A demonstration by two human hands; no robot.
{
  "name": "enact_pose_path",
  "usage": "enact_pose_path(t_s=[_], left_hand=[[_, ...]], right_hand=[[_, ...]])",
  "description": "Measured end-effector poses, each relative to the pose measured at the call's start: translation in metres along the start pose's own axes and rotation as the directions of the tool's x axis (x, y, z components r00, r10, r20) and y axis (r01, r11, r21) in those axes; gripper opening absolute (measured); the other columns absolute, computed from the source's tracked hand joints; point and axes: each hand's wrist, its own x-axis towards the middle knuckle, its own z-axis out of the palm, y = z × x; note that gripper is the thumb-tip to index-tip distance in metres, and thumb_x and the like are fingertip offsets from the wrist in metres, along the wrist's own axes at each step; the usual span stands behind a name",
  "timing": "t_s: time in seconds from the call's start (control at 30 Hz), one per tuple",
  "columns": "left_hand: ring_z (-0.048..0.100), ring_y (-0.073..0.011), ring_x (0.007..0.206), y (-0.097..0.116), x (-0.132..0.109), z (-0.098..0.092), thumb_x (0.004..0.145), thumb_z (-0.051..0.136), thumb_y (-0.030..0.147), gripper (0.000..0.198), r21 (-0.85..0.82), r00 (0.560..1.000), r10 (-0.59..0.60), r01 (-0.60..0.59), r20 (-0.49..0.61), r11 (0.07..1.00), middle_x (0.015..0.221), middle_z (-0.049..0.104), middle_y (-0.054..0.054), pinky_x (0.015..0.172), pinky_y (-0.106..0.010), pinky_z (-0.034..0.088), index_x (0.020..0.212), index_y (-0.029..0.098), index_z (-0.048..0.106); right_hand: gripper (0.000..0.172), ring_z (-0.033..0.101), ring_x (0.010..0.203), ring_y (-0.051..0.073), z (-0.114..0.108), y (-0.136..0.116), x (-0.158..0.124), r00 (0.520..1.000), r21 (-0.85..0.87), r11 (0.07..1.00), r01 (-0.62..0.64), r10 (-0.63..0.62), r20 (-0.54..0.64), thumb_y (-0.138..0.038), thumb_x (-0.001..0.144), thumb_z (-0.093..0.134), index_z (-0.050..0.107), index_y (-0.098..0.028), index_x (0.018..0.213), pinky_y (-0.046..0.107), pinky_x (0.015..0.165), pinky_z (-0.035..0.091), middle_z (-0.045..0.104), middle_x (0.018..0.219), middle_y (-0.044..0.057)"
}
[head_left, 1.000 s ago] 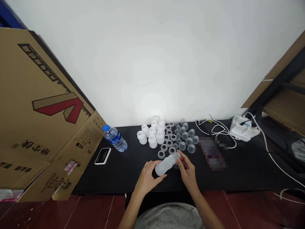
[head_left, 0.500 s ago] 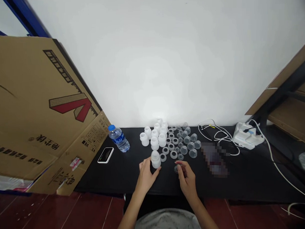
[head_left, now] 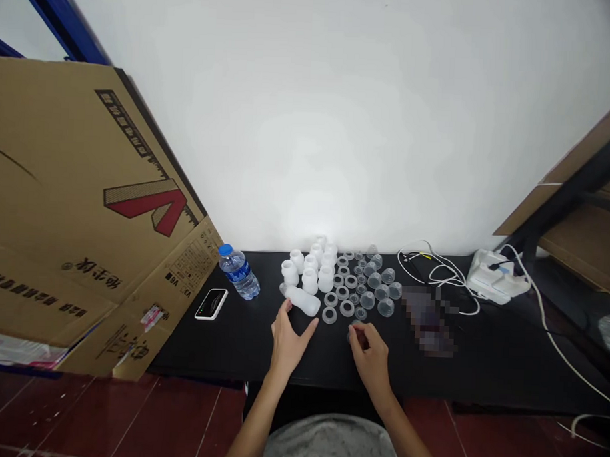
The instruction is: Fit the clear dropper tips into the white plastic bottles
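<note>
A frosted white plastic bottle (head_left: 302,300) lies tipped on its side on the black table (head_left: 241,346), just beyond my left hand (head_left: 288,341). That hand is open, fingers spread, with nothing in it. My right hand (head_left: 369,351) is curled around a small clear piece I cannot make out. Behind the fallen bottle stand several upright white bottles (head_left: 311,269). To their right lie several translucent rings (head_left: 341,292) and clear dome caps (head_left: 380,290).
A blue-capped water bottle (head_left: 238,272) and a phone (head_left: 211,303) lie at the left. A large cardboard box (head_left: 79,227) leans over the table's left end. White cables (head_left: 434,266) and a white charger (head_left: 497,278) sit at the right, below a wooden shelf (head_left: 580,205).
My left hand stood the bottle up, let go, and the bottle now lies tipped over. My right hand came off the bottle's neck and closed on a small piece.
</note>
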Motion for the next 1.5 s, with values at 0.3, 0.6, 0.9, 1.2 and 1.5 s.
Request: enact_pose_path(t_s=[0.3, 0.6, 0.9, 1.2, 1.5], left_hand=[[0.075, -0.0379, 0.109, 0.02, 0.052, -0.011, 0.099, 0.054, 0.07, 0.069, 0.116, 0.955, -0.297, 0.294, 0.009, 0.949, 0.121, 0.072, -0.022, 0.094, -0.051, 0.056, 0.138, 0.013, 0.05], [0.076, -0.0461, 0.105, 0.027, 0.081, -0.022, 0.092, 0.063, 0.061, 0.04, 0.421, 0.916, -0.361, 0.263, 0.173, 0.868, 0.108, 0.079, -0.023, 0.084, -0.049, 0.054, 0.098, 0.021, 0.064], [0.073, -0.0351, 0.116, -0.014, 0.036, -0.028, 0.101, 0.058, 0.06, 0.05, 0.013, 0.999, -0.04, 0.039, 0.023, 0.999, 0.13, 0.072, -0.016, 0.097, -0.047, 0.056, 0.134, 0.024, 0.052], [0.059, -0.0322, 0.137, -0.024, 0.026, -0.023, 0.107, 0.048, 0.058, 0.057, -0.074, 0.997, 0.028, -0.023, 0.066, 0.997, 0.141, 0.058, -0.017, 0.116, -0.05, 0.046, 0.15, 0.021, 0.05], [0.064, -0.0303, 0.133, -0.035, 0.023, -0.018, 0.107, 0.054, 0.055, 0.052, -0.24, 0.999, 0.003, 0.01, 0.051, 0.971, 0.143, 0.063, -0.017, 0.116, -0.05, 0.05, 0.147, 0.021, 0.048]], right_hand=[[0.03, 0.06, 0.062, 0.018, 0.0, 0.002, -0.001, 1.0, 0.005, 1.0, -0.012, 0.012, 0.013, -0.046, 0.105, 0.063, 0.071, -0.022, 0.089, 0.03, 0.062, 0.048, 0.066, 0.074, 0.002], [0.03, 0.063, 0.063, 0.019, 0.0, 0.001, -0.001, 1.0, 0.038, 0.999, -0.018, 0.019, -0.002, -0.046, 0.105, 0.062, 0.071, -0.022, 0.088, 0.03, 0.062, 0.05, 0.068, 0.075, 0.003], [0.026, 0.06, 0.062, 0.017, 0.003, 0.001, -0.001, 0.998, 0.043, 0.999, -0.012, 0.009, 0.057, -0.041, 0.106, 0.063, 0.071, -0.023, 0.088, 0.029, 0.061, 0.047, 0.064, 0.074, 0.001], [0.025, 0.061, 0.063, 0.018, 0.004, 0.008, -0.003, 0.996, 0.034, 0.999, -0.014, 0.011, 0.088, -0.041, 0.105, 0.064, 0.073, -0.024, 0.091, 0.03, 0.062, 0.049, 0.067, 0.077, 0.002], [0.026, 0.067, 0.066, 0.019, 0.0, 0.003, -0.002, 0.995, 0.091, 0.995, -0.034, 0.025, 0.096, -0.042, 0.106, 0.065, 0.075, -0.022, 0.091, 0.029, 0.065, 0.052, 0.073, 0.079, 0.003]])
